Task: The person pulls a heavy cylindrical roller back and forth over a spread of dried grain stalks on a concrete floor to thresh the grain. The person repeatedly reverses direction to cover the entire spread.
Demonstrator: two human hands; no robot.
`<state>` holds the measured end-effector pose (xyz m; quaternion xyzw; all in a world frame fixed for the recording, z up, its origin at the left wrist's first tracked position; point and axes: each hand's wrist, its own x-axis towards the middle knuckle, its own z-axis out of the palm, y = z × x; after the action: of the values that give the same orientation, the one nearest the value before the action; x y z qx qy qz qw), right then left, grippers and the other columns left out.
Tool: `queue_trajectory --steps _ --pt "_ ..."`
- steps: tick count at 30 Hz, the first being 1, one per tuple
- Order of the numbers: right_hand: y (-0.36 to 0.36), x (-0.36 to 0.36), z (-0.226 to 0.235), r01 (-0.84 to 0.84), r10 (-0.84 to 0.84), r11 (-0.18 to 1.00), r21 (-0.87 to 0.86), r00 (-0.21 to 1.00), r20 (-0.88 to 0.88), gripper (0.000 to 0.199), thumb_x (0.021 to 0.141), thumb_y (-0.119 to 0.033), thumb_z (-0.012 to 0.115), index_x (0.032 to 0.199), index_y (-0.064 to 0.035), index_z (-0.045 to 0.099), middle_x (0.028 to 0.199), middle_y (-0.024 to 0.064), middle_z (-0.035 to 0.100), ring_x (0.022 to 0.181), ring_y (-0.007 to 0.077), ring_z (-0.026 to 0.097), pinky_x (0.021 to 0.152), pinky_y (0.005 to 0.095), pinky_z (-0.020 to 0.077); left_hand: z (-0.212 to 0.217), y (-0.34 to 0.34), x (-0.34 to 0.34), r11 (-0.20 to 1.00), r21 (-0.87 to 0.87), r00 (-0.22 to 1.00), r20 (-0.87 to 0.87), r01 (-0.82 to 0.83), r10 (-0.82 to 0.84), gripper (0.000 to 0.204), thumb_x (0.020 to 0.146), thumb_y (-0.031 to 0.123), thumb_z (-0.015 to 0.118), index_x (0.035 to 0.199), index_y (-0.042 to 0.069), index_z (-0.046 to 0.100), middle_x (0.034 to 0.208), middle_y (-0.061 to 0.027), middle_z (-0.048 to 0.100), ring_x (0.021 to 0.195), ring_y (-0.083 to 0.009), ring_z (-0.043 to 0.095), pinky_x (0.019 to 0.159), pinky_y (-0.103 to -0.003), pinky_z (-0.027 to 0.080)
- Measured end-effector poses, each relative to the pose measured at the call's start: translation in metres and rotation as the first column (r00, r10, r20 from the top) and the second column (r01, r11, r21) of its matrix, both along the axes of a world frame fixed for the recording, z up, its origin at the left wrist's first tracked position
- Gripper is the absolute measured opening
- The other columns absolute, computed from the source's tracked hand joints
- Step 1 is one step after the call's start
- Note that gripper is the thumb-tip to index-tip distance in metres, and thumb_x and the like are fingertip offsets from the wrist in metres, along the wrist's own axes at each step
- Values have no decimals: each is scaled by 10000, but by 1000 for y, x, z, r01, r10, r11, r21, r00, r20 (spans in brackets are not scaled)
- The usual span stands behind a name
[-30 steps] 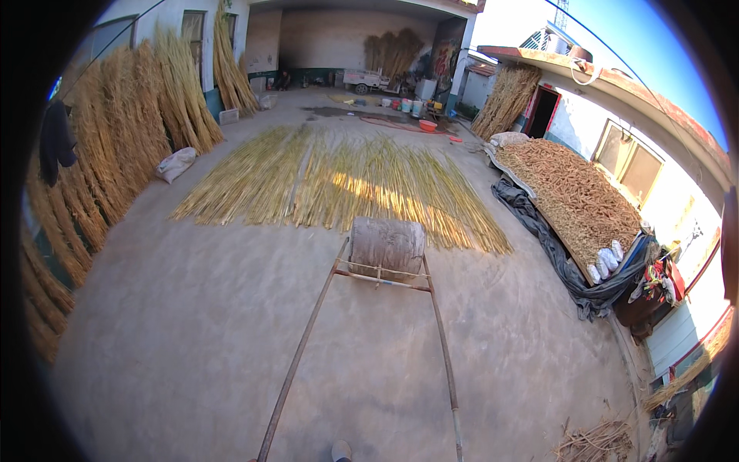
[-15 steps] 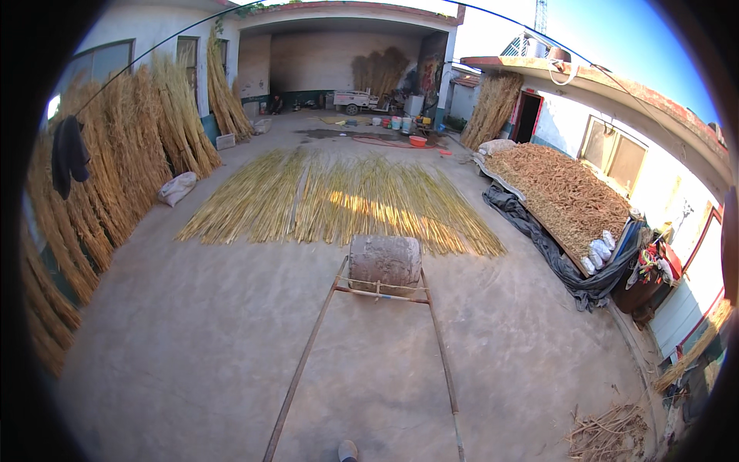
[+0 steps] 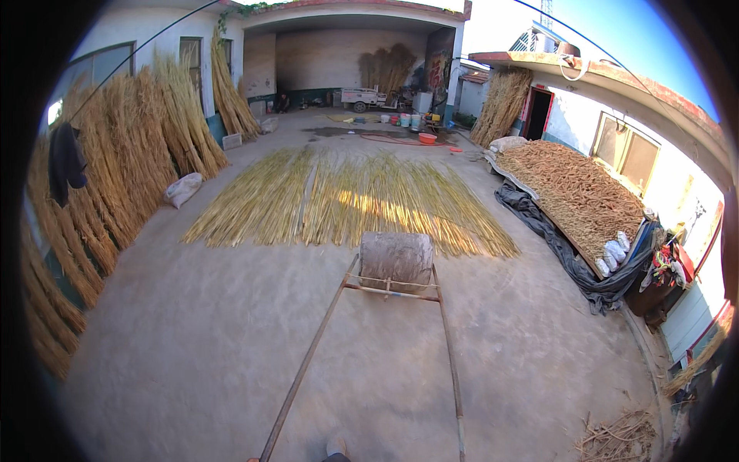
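A cylindrical stone roller (image 3: 396,260) lies on the concrete in front of me, at the near edge of a flat layer of long yellow-green stalks (image 3: 369,202). Its frame has a rusty crossbar (image 3: 391,292) and two long poles, the left pole (image 3: 308,358) and the right pole (image 3: 453,369), running back toward me. What looks like a sliver of my left hand (image 3: 252,460) shows beside the left pole at the lower edge; its grip is hidden. My right hand is out of view. One of my feet (image 3: 336,446) shows between the poles.
Tall dry bundles (image 3: 115,169) lean along the left wall near a white sack (image 3: 183,189). At right, a raised bed of brown crop (image 3: 573,185) has a dark tarp (image 3: 550,242) along its side. Twigs (image 3: 618,437) lie near right. A person (image 3: 282,102) sits far back by a cart (image 3: 363,98).
The scene has shifted slightly right in the picture, roller and poles included. My foot shows in a different place, and a sliver of what looks like my left hand has appeared.
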<state>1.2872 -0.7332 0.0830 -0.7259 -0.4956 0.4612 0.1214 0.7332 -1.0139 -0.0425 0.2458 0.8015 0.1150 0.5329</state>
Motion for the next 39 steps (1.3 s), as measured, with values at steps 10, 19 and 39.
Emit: queue_trajectory --steps 10,19,39 --pt "62 -52 -33 71 -70 996 -56 997 13 520 879 -513 318 1067 -60 489 763 146 513 582 268 494 425 396 431 8 100 -42 993 114 994 -99 -36 48 230 741 201 581 861 9 542 582 -75 518 482 -205 526 387 -369 423" --pt "146 -71 -89 30 -24 997 -67 995 95 526 879 -522 314 1047 -58 496 715 139 517 533 253 494 397 380 426 34 226 -62 990 124 995 -68 -69 77 310 750 185 571 981 -17 532 729 -162 572 555 -274 574 421 -374 456" --pt "340 -67 -221 2 8 995 -96 994 109 524 878 -518 318 1011 -49 510 630 131 524 454 231 499 363 357 421 2 523 -144 979 151 991 23 -136 135 376 748 255 565 1017 -3 521 720 -116 551 584 -232 541 448 -390 444"
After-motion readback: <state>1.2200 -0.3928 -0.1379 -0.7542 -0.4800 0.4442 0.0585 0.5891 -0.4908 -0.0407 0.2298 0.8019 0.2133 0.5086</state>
